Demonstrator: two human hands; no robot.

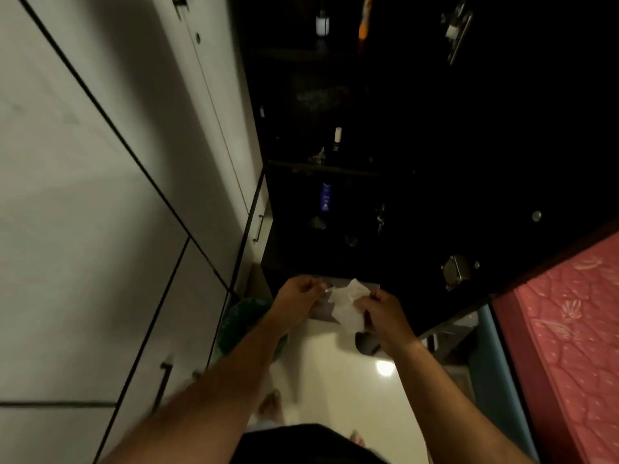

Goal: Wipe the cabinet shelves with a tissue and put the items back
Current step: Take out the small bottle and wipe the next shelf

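A white tissue (347,308) hangs crumpled between both hands in front of the dark open cabinet (402,135). My right hand (382,314) grips the tissue's right side. My left hand (296,296) pinches a small thin object at the tissue's left edge; what it is I cannot tell. Inside the cabinet, a blue bottle (325,197) stands on a lower shelf, a dark bottle with a white cap (337,140) on the shelf (321,167) above, and a white bottle (322,24) and an orange item (365,18) higher up. Most of the interior is lost in darkness.
White cabinet doors with black handles (100,195) run along the left. A green bin (241,326) sits on the floor under my left forearm. The open cabinet door with hinges (457,267) is at the right, beside a pink mattress (576,329). The pale floor (335,380) lies below.
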